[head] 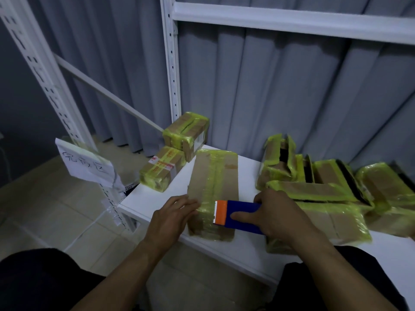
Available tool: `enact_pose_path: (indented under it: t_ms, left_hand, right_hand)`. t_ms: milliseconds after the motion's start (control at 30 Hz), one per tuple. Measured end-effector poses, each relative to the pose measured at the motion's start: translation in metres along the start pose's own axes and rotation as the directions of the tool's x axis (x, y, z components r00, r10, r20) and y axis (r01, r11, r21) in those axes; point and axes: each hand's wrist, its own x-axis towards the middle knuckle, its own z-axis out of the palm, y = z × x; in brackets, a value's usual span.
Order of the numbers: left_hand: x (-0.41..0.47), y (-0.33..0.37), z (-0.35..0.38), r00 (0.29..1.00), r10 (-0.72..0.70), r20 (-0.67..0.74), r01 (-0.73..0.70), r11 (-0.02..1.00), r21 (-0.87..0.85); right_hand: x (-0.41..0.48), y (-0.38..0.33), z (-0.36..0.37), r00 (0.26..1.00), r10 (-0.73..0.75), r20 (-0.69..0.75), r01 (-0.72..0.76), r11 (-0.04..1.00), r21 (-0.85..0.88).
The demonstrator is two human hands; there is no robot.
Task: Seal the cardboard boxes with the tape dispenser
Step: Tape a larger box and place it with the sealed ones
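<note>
A flat cardboard box (224, 176) lies on the white shelf (161, 194) in front of me, with a strip of yellow-green tape down its top. My right hand (280, 216) grips a blue tape dispenser (242, 215) whose orange toothed end rests on the near part of that strip. My left hand (173, 215) presses its straight fingers on the box's near left edge.
Two taped boxes (164, 171) (186, 133) are stacked at the shelf's back left corner. A pile of several boxes (325, 189), some with open flaps, crowds the right side. White rack posts (173, 63), a paper sign (87, 164) and grey curtains surround the shelf.
</note>
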Motion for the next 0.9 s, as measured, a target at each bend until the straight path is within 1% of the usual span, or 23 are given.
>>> enact_pose_path:
  t_ms: [133,233,333,433,533,567,633,700,833,900]
  left_hand:
    - [-0.002,-0.002,-0.004,0.999,0.028,-0.024,-0.027,0.999,0.031]
    - [-0.005,-0.003,-0.007,0.998,0.058,-0.035,-0.056,0.998,0.041]
    - [-0.006,-0.006,-0.010,0.999,0.035,-0.038,-0.035,0.999,0.003]
    - [-0.006,-0.004,-0.013,0.999,0.034,-0.013,-0.035,0.996,-0.084]
    - [-0.001,0.008,-0.014,0.994,0.109,0.032,-0.107,0.993,-0.055]
    - [0.001,0.012,-0.012,0.994,0.109,0.029,-0.108,0.993,-0.040]
    - [0.003,0.014,-0.011,0.998,0.067,-0.004,-0.067,0.998,-0.019]
    - [0.006,0.016,-0.011,0.999,0.036,-0.023,-0.036,0.999,-0.026]
    - [0.010,0.012,-0.011,0.999,-0.031,0.008,0.032,0.996,-0.082]
    - [0.011,0.009,-0.011,0.999,-0.038,0.015,0.039,0.996,-0.080]
  right_hand:
    - [0.001,0.006,0.003,1.000,0.024,-0.017,-0.024,1.000,-0.003]
    - [0.008,0.004,0.012,1.000,0.021,0.008,-0.021,1.000,-0.023]
    - [0.014,0.000,0.017,1.000,-0.001,0.015,0.002,0.999,-0.038]
    - [0.016,-0.003,0.020,1.000,-0.012,0.014,0.012,0.998,-0.065]
    - [0.015,-0.002,0.021,1.000,-0.015,0.018,0.016,0.998,-0.057]
    - [0.014,-0.001,0.022,1.000,-0.013,0.025,0.014,0.999,-0.047]
    - [0.011,-0.002,0.022,0.999,-0.015,0.031,0.016,1.000,-0.027]
    - [0.006,-0.001,0.019,1.000,-0.029,0.003,0.029,1.000,-0.006]
    - [-0.007,0.005,0.003,0.999,-0.023,-0.036,0.025,0.998,0.052]
    - [-0.012,0.012,-0.001,0.999,0.002,-0.036,0.000,0.998,0.064]
